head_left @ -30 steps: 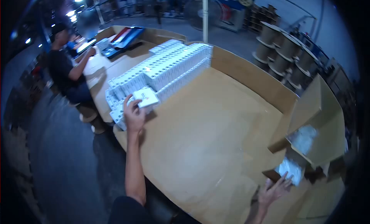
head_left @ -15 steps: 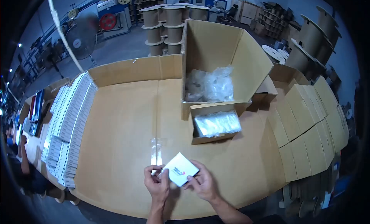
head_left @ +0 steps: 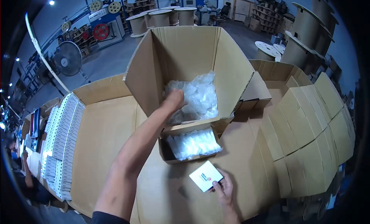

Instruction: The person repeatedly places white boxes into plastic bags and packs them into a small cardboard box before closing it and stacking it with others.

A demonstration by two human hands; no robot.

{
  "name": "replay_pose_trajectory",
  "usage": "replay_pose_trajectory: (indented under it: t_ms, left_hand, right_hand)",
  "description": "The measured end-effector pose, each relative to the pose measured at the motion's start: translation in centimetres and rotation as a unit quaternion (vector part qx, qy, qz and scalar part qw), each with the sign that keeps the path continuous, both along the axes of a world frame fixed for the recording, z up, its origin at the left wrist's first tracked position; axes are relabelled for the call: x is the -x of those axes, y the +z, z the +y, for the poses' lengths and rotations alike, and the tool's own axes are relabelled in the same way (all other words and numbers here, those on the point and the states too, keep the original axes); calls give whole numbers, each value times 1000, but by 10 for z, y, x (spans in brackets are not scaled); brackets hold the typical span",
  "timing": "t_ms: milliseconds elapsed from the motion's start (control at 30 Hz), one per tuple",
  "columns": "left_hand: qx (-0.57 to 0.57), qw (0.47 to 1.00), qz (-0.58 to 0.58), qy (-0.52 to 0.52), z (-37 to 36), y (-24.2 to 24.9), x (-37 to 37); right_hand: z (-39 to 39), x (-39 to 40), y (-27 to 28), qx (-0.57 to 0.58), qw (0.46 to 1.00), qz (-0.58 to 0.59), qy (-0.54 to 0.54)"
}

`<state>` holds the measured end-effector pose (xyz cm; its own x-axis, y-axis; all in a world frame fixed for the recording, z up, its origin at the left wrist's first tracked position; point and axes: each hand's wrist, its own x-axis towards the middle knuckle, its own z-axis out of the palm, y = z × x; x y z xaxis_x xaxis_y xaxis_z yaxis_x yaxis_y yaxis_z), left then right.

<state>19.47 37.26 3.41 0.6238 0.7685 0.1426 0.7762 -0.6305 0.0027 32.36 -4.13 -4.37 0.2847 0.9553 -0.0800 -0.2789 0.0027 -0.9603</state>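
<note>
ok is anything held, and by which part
Right grip: white box, by its lower right edge. Left grip, among clear plastic: cannot tell whether it holds any.

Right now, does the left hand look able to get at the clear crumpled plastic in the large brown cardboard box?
Likely yes: the left hand is at the clear crumpled plastic, and the large brown cardboard box stands open, leaving the way in free.

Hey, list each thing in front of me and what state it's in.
White box: appears closed, logo up
Large carton: open
Clear plastic: crumpled, inside large carton
Small carton: open, shiny plastic inside
White boxes: stacked in rows
Left hand: inside large carton, fingers partly hidden
Right hand: gripping white box
</note>
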Motion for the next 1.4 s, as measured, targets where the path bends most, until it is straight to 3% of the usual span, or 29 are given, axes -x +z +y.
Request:
replay_pose_trajectory:
  t_ms: [100, 133, 167, 333, 500, 533, 600, 700, 767, 867, 967, 1033, 1067, 1167, 1200, 1300, 1400]
  left_hand:
    - [34, 996, -27, 82, 69, -60, -4]
    - [108, 977, -134, 128, 23, -2, -5]
    - [108, 970, -176, 127, 16, 10, -4]
    - [48, 922, -368, 111, 17, 31, 10]
    - [7, 851, -521, 65, 20, 38, 20]
    - [158, 794, -584, 51, -6, 61, 21]
    - [141, 788, -598, 27, -68, 97, 22]
    - [65, 799, -597, -25, -129, 86, 37]
    - [161, 746, -645, 23, -192, 88, 43]
    - [168, 750, -639, 35, -259, 63, 56]
    - [244, 715, -655, 32, -310, 41, 59]
    - [236, 734, -637, 3, -329, 26, 59]
    - [155, 764, -625, -29, -331, 14, 57]
    - [307, 700, -631, 136, -351, 11, 69]
    - [272, 723, -615, 159, -350, 8, 77]
    - [228, 733, -609, 201, -348, -2, 99]
    - [261, 716, -631, 146, -355, -7, 105]
  right_hand:
    - [2, -4, -1, -9, 1000, 18, -15]
    - [2, -8, 1, -11, 1000, 10, -5]
    - [2, -11, 1, -7, 1000, 14, -1]
    - [1, -22, 6, -5, 1000, 14, 17]
    - [-12, -28, 8, -85, 996, -19, -16]
    - [-14, -35, 6, -98, 994, -50, -5]
    - [-14, -31, 30, -91, 990, -102, -34]
    - [-4, -27, 52, -110, 981, -149, -55]
    - [2, -23, 66, -126, 979, -155, -46]
    - [10, -7, 90, -150, 967, -198, -46]
    - [17, 4, 98, -134, 974, -181, 1]
    - [23, 12, 84, -119, 981, -144, 55]
    - [25, 16, 70, -129, 975, -164, 71]
    - [14, 28, 65, -82, 952, -284, 86]
    - [10, 30, 64, -71, 956, -271, 91]
    - [-8, 39, 66, -31, 966, -233, 108]
    - [-14, 44, 62, -15, 971, -211, 113]
